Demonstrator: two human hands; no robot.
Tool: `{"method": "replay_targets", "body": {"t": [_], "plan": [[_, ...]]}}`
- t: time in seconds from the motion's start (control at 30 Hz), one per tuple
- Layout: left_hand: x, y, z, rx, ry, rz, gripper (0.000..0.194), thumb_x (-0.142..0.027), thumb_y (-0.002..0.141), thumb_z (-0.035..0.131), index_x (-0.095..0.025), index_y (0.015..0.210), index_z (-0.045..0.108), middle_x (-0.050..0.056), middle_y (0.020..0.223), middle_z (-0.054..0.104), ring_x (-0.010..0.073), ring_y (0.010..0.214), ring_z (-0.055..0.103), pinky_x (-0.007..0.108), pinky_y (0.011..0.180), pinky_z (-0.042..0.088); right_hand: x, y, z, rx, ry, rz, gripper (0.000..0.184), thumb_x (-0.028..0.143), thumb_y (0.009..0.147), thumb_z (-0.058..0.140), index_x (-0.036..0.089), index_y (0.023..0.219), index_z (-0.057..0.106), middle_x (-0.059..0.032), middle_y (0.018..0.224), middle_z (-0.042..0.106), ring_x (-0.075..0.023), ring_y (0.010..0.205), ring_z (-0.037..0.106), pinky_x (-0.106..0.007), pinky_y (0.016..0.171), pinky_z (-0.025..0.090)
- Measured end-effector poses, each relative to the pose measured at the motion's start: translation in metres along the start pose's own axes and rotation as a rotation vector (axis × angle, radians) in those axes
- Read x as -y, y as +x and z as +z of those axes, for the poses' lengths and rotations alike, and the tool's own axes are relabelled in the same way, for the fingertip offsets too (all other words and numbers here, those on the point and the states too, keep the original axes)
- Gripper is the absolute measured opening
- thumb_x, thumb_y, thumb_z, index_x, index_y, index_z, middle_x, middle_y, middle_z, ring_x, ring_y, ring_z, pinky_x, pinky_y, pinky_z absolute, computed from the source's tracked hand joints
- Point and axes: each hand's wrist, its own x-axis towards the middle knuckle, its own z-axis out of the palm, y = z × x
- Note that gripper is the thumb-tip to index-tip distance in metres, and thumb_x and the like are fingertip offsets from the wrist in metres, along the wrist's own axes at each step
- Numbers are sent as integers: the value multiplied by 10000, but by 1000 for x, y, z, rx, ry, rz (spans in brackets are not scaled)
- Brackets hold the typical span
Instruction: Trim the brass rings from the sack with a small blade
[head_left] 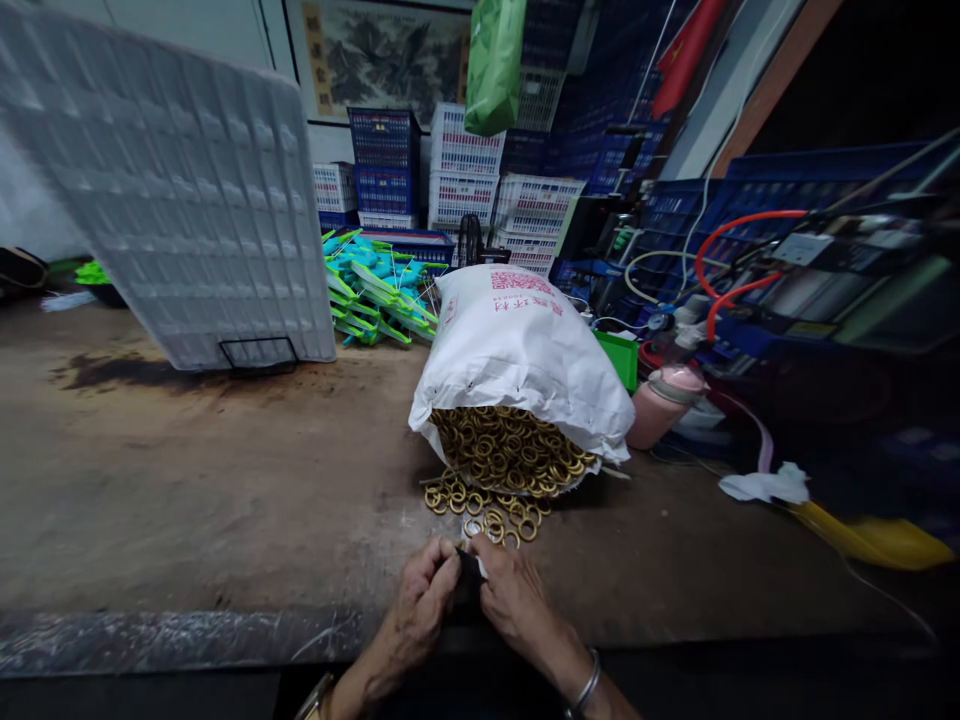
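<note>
Close together at the table's near edge, my left hand (429,588) and my right hand (514,592) are both closed, thumbs and fingers pinched. Between them shows a small black piece (469,566), with a bit of white by the right fingers; most of it is hidden, so its kind is unclear. Just beyond my fingertips lie loose brass-coloured rings (495,522). They spill from the open mouth of a white woven sack (517,345) on its side, with many more rings inside.
A translucent ribbed plastic panel (202,200) stands upright at left on a black wire stand. Green and blue plastic pieces (375,285) are heaped behind. To the right are a pink bottle (664,405), a machine with red hoses (720,270) and a white crumpled cloth (765,485).
</note>
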Motion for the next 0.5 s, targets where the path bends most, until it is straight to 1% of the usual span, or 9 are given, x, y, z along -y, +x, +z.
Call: {"method": "replay_targets", "body": {"t": [0.1,0.17,0.27,0.33,0.4,0.5], "plan": [[-1,-4,1,-20,3,-69,341,-491,775,500,-173,660,453,-55,569,426,51,445,287,198,425,218,-1,1,4,-36,-27,23,369,64,649,402,202,972,518,-25,775,649,-160,710,581,-235,569,268],[-6,-10,4,-17,-15,-124,349,-505,755,522,-169,673,473,-46,577,465,43,428,304,192,411,211,-3,4,4,-62,-63,75,354,74,671,417,206,983,521,-27,778,651,-161,696,579,-242,558,252],[-16,-20,8,47,-77,-187,343,-508,747,534,-172,698,487,-33,582,504,39,409,337,176,386,216,-11,11,-1,-119,-130,186,330,41,679,408,199,935,544,-30,752,647,-149,664,569,-248,547,232],[-22,-22,10,72,-117,-240,347,-514,765,504,-170,723,508,-49,510,467,38,365,300,170,351,193,-16,17,-7,-184,-147,216,311,21,681,407,193,895,553,-27,730,640,-140,654,563,-249,547,228],[-24,-21,10,39,-180,-259,364,-510,775,489,-151,750,544,-55,476,433,42,364,296,163,342,208,-18,23,-12,-258,-143,217,267,37,706,427,190,885,554,-25,722,636,-140,662,565,-247,553,234],[-21,-15,7,-25,-297,-216,354,-464,780,510,-117,770,580,-18,539,490,54,425,375,157,370,283,-17,32,-15,-315,-140,220,157,131,780,458,190,895,547,-34,758,647,-151,679,584,-248,556,246]]}}
